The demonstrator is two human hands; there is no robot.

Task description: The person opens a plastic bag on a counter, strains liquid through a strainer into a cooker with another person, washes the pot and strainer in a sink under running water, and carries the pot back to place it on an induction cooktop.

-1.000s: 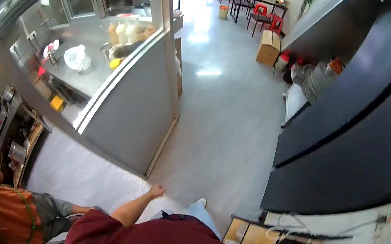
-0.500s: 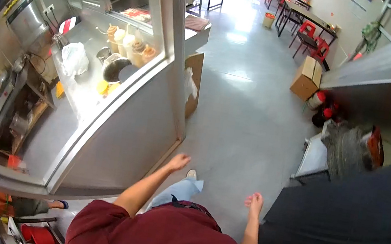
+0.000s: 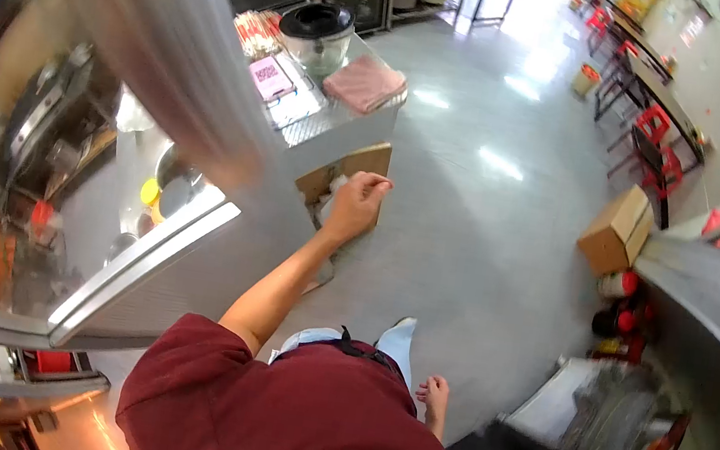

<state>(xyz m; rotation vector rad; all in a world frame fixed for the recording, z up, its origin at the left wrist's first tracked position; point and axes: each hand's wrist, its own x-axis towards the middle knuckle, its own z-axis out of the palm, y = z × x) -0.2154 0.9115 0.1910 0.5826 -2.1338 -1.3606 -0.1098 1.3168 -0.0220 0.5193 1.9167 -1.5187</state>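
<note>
My left hand [image 3: 357, 206] is raised ahead of my body, with its fingers curled and nothing visible in them. Behind it in view is an open cardboard box [image 3: 374, 161] with whitish material inside, at the counter's end. Low by my right side, my right hand [image 3: 435, 392] hangs with loosely bent, parted fingers and holds nothing. A folded pink cloth [image 3: 365, 84] lies on the steel counter [image 3: 307, 131], above my left hand in view. Beside the cloth are a pink QR-code card [image 3: 270, 78] and a clear container with a black lid [image 3: 318, 35].
A metal-framed glass partition [image 3: 142, 268] stands close on my left. To the right are a closed cardboard box [image 3: 617, 229], red-lidded jars [image 3: 617, 284] and a wrapped grey bundle [image 3: 611, 435] on a low stand. Tables and red chairs [image 3: 653, 124] line the far right wall.
I have moved forward along the partition, and the counter with the cloth is nearer. My left hand has swung up and forward; my right hand has dropped back toward my body.
</note>
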